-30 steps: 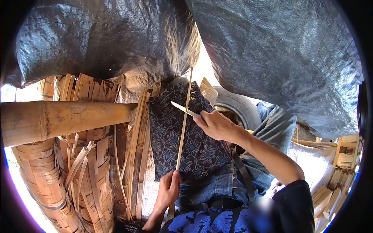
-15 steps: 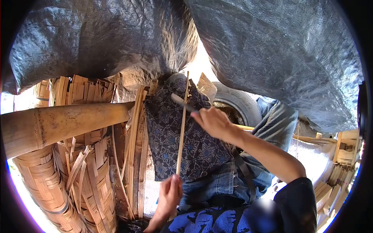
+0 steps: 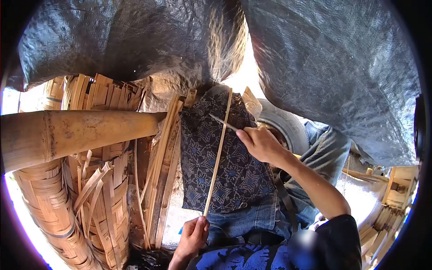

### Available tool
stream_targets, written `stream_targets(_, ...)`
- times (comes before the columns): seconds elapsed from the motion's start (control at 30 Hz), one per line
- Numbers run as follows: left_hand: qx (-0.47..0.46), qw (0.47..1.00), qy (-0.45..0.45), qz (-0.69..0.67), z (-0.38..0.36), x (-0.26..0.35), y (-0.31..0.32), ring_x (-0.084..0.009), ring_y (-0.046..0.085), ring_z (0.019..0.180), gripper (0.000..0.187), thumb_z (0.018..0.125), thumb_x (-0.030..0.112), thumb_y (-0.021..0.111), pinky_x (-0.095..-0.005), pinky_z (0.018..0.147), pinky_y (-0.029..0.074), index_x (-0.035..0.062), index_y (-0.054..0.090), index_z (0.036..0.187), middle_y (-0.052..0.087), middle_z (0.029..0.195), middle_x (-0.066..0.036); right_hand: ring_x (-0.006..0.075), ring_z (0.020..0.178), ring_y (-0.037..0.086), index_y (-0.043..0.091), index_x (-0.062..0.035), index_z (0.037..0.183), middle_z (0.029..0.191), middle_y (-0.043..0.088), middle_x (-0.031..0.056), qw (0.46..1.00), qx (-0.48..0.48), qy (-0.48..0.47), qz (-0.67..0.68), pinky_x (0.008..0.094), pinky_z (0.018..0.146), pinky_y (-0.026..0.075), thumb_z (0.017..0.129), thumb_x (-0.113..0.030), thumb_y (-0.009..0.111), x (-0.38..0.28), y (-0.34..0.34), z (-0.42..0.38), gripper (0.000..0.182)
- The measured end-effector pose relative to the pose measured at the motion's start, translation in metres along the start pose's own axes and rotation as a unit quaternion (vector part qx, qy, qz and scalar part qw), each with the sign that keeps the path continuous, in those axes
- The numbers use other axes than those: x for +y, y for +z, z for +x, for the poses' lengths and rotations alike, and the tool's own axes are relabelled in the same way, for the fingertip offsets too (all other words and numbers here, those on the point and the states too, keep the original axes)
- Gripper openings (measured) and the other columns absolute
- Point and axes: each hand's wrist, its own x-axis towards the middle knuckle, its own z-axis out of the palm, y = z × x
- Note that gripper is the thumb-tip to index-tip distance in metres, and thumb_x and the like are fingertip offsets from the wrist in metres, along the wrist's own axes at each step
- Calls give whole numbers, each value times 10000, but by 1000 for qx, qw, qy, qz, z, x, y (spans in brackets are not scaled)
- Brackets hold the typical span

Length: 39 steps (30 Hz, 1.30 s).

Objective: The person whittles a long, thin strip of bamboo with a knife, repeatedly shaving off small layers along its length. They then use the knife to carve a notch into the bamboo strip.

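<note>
Currently, a long, thin, pale bamboo strip, probably light and springy, is spanning dark patterned cloth; left hand is clamping its near end, likely the best hold; right hand is gripping a grey-bladed knife.

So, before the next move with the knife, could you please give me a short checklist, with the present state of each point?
1. Left hand grips the near end of the thin bamboo strip: ok.
2. Right hand holds the knife: ok, its blade lies across the strip, nearer the far end.
3. Left hand is clear of the blade: ok, a long stretch of strip lies between them.
4. Patterned cloth lies between the strip and the jeans: ok, spread beneath most of the strip.
5. Blade touches the strip: cannot tell, they overlap in this view.
6. Far end of the strip is supported: cannot tell from above.
</note>
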Motion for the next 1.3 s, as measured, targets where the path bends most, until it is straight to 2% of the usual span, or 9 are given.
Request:
stream_targets(0.23, -2, 997, 53, 61, -11, -15, -6, -43, 342, 423, 399, 988, 297, 336, -214, 401, 244, 51, 416, 683, 369, 503, 27, 298, 359, 465, 467, -33, 558, 441, 462, 162, 978, 54, -127, -158, 398, 392, 368, 932, -347, 475, 17, 10, 5, 489)
stream_targets(0.47, 3, 998, 25, -64, -27, -20, -1, -43, 322, 420, 387, 988, 281, 340, -207, 403, 238, 62, 418, 678, 348, 506, 33, 314, 337, 468, 469, -29, 532, 400, 455, 153, 992, -4, -49, -112, 409, 362, 379, 933, -348, 468, 2, 9, 9, 513)
stream_targets(0.73, 55, 996, 9, -65, -55, -42, -5, -104, 404, 578, 153, 938, 186, 425, -242, 502, 331, 45, 441, 881, 424, 658, -21, 310, 351, 494, 468, -20, 530, 404, 460, 165, 986, -13, -15, -166, 417, 359, 387, 938, -351, 458, -4, 10, 25, 525)
stream_targets(1.0, 102, 989, -4, -111, -62, -63, -12, -164, 486, 735, 210, 888, 91, 509, -278, 602, 423, 29, 464, 1084, 499, 811, -75, 189, 320, 381, 437, -29, 521, 384, 379, 87, 980, -36, -49, -191, 369, 327, 330, 967, -402, 360, 26, -11, 68, 586)
stream_targets(1.1, 91, 984, -14, -153, -42, -68, -18, -187, 517, 794, 300, 869, 56, 541, -291, 640, 458, 22, 472, 1160, 527, 868, -95, 132, 304, 292, 462, -54, 550, 404, 363, 8, 982, 64, 7, -179, 301, 279, 261, 983, -369, 314, 41, -21, 85, 555)
stream_targets(1.13, 97, 982, -16, -159, -38, -56, -13, -187, 517, 794, 300, 869, 56, 541, -291, 640, 458, 22, 472, 1160, 527, 868, -95, 114, 324, 261, 429, -87, 536, 423, 329, -19, 991, 91, 33, -95, 299, 304, 242, 982, -404, 277, 32, -26, 77, 568)
stream_targets(1.17, 57, 992, 8, -116, -26, -37, -9, -114, 424, 597, 128, 926, 178, 447, -247, 508, 351, 50, 455, 921, 443, 683, -27, 100, 325, 235, 421, -107, 549, 427, 312, -34, 993, 98, 60, -30, 289, 292, 207, 976, -439, 250, 23, -28, 66, 568)
stream_targets(1.2, 15, 997, 33, -71, -15, -21, -4, -40, 331, 399, 383, 983, 301, 353, -202, 377, 244, 78, 438, 683, 358, 498, 41, 87, 326, 209, 412, -127, 561, 430, 295, -50, 990, 106, 89, 33, 279, 280, 173, 971, -474, 223, 11, -30, 52, 570)
stream_targets(1.3, 7, 994, 99, -35, 27, -6, 3, -32, 349, 376, 384, 977, 323, 372, -192, 351, 252, 76, 440, 691, 366, 486, 51, 67, 342, 200, 409, -122, 585, 458, 253, -75, 998, 53, 13, 34, 276, 294, 211, 973, -466, 226, 6, -17, 17, 550)
